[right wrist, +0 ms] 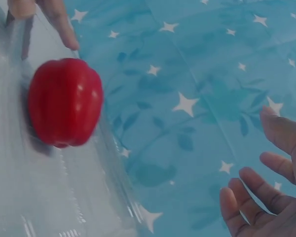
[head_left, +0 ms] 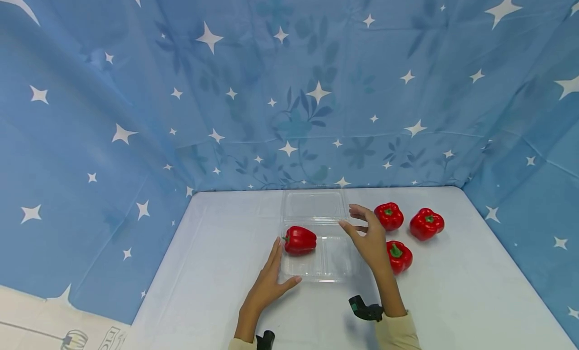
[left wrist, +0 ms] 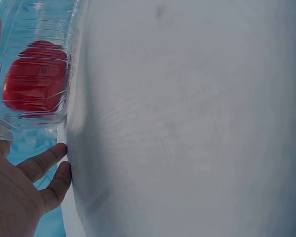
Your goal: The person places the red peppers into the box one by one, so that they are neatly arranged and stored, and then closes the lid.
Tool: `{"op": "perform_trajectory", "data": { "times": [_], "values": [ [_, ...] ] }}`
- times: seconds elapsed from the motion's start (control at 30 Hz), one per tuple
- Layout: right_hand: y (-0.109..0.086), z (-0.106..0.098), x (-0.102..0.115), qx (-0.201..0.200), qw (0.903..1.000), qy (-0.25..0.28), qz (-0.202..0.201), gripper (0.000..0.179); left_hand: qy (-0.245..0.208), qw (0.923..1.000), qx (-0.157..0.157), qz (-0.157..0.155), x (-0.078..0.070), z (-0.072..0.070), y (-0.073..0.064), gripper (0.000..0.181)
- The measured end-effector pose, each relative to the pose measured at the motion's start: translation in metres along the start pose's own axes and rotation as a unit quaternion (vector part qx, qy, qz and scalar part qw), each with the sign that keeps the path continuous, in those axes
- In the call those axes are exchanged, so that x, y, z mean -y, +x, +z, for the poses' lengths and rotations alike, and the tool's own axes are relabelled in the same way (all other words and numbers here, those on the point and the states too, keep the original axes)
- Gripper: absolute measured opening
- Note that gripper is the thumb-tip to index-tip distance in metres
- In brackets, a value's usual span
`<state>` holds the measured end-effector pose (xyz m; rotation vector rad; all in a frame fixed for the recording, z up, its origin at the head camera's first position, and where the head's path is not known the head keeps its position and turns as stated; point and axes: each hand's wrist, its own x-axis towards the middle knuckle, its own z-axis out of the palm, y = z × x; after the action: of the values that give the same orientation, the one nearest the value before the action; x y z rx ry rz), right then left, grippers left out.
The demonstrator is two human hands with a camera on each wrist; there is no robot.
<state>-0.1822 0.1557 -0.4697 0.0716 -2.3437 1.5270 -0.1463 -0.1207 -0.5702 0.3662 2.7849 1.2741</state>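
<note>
A clear plastic clamshell box [head_left: 339,254] lies on the table with its lid [head_left: 314,205] folded back behind it. One red bell pepper [head_left: 300,241] rests on its side in the left part of the box, its green stem pointing left. Along the box's left side lies my left hand [head_left: 267,284], fingers straight and thumb spread toward the front edge. Whether its fingertips touch the wall is hard to tell. My right hand [head_left: 372,242] hovers by the box's right side, fingers loosely bent and holding nothing. In the right wrist view the pepper [right wrist: 64,103] sits apart from that hand [right wrist: 271,192].
Right of the box sit several more items: a back red pepper [head_left: 389,216], another farther right [head_left: 426,224], and a front one [head_left: 399,258] partly behind my right wrist. The white table [head_left: 212,249] is bordered by a blue star-patterned curtain [head_left: 253,113] at the back and sides.
</note>
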Motion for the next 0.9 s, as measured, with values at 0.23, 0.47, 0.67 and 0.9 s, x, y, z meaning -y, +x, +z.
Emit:
{"op": "perform_trajectory", "data": {
  "times": [0.23, 0.47, 0.67, 0.9],
  "values": [
    [0.0, -0.024, -0.001, -0.041, 0.999, 0.016, 0.001, 0.054, 0.008, 1.0, -0.002, 0.003, 0.0, -0.001, 0.0, 0.104],
    [-0.005, -0.046, -0.001, -0.058, 0.9972, -0.017, 0.045, 0.059, 0.002, 1.0, -0.002, 0.001, 0.0, -0.001, 0.001, 0.104],
    [-0.009, -0.062, -0.008, -0.062, 0.9937, -0.05, 0.079, 0.064, 0.003, 1.0, 0.005, -0.001, 0.002, 0.0, 0.001, 0.105],
    [-0.014, -0.074, -0.023, -0.074, 0.9916, -0.063, 0.085, 0.067, -0.001, 1.0, 0.004, 0.0, 0.0, -0.001, 0.001, 0.106]
  ]
}}
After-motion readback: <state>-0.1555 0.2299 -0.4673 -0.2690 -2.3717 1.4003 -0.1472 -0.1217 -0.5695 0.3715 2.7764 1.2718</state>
